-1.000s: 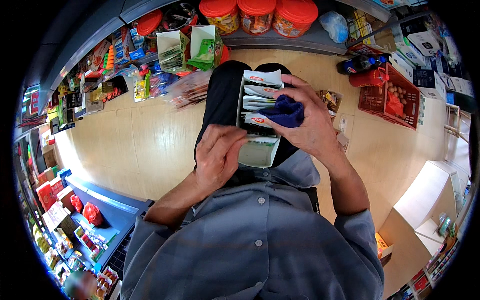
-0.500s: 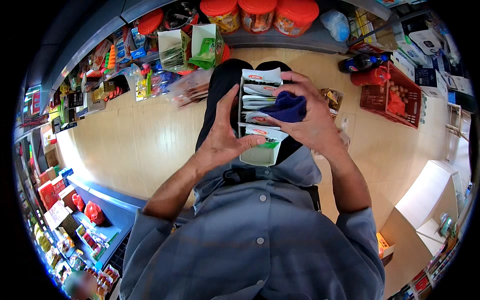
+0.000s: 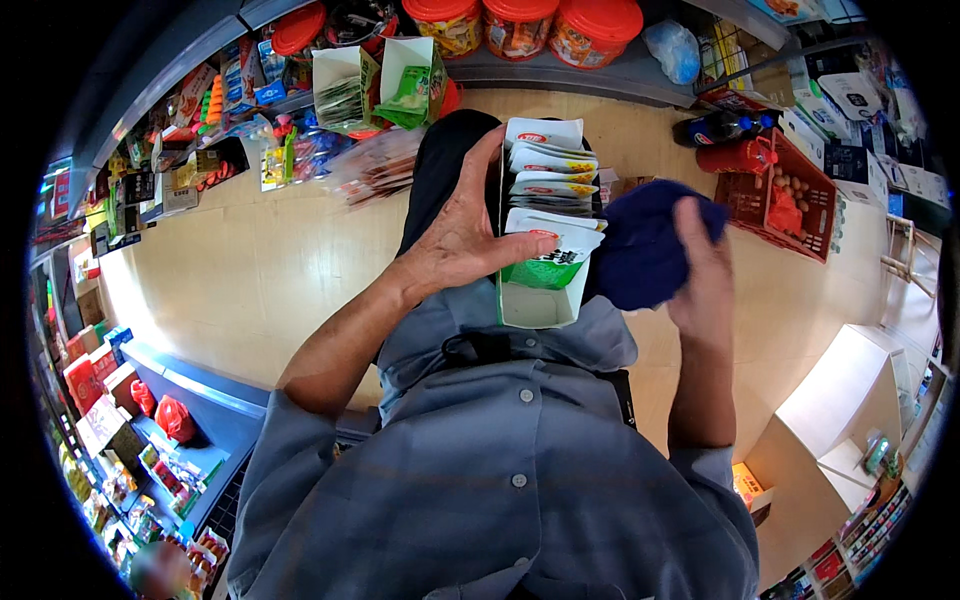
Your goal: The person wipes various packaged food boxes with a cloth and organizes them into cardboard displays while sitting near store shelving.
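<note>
My left hand (image 3: 452, 240) grips a narrow white-and-green open box (image 3: 540, 311) held over my lap. Its fingers lie along the box's left side, and the thumb presses on the front packet (image 3: 552, 250). Several flat white-and-green packets stand in a row inside, leaning toward me; the near end of the box shows its bare bottom. Off the right side of the box, my right hand (image 3: 703, 285) holds a dark blue cloth (image 3: 648, 250) that hangs spread out. Motion smears this hand a little, and the cloth hides some of its fingers.
Ahead, two open boxes of packets (image 3: 345, 90) stand by a shelf with red-lidded tubs (image 3: 590, 35). A bundle of packets (image 3: 375, 178) lies left of my knee. At right are a red crate (image 3: 815, 215) with eggs, bottles (image 3: 715, 128) and a white cabinet (image 3: 835, 380).
My right hand has drawn the cloth away from the packets to the right, and the cloth has opened out. The box has shifted slightly right, still in my left hand.
</note>
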{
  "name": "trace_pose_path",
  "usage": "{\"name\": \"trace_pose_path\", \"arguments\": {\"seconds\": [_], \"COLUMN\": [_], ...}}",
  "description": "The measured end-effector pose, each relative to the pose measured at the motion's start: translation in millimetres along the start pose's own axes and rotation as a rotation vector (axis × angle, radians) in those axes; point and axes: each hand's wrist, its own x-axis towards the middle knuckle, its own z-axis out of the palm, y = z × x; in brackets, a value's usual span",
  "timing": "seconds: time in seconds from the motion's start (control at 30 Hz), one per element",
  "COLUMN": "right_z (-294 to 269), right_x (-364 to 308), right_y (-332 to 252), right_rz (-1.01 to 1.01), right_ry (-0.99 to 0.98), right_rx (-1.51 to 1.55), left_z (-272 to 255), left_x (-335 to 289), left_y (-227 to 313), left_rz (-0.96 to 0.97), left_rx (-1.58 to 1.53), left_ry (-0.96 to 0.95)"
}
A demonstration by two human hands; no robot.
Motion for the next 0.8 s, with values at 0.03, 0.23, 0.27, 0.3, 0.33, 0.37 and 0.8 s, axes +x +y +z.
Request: {"name": "trace_pose_path", "arguments": {"seconds": [0.03, 0.23, 0.27, 0.3, 0.33, 0.37, 0.8], "right_z": [-2.9, 6.1, -0.1, 11.6, 24.6, 38.2, 46.1], "right_x": [-8.4, -73.1, -78.0, -71.2, -63.3, -57.4, -48.2], "right_y": [-10.6, -25.1, 2.5, 9.9, 16.4, 22.6, 48.7], "right_rz": [0.046, -0.453, -0.459, -0.492, -0.538, -0.593, -0.115], "right_ry": [0.032, -0.090, -0.054, -0.125, -0.208, -0.281, -0.840], "right_rx": [0.185, -0.343, -0.847, -0.994, -1.140, -1.274, -1.050], "left_z": [2.1, 18.7, 22.0, 25.8, 27.2, 27.3, 19.5], "left_x": [1.0, 2.3, 5.4, 5.3, 4.4, 3.3, -14.3], "left_y": [-0.2, 3.3, 6.4, 8.6, 9.2, 3.8, 4.2], "left_rz": [-0.003, -0.006, 0.004, 0.010, 0.012, 0.035, -0.052], "left_rx": [-0.006, -0.084, -0.107, -0.124, -0.142, -0.059, 0.235], "left_ry": [-0.001, 0.099, 0.106, 0.122, 0.149, 0.141, -0.079]}}
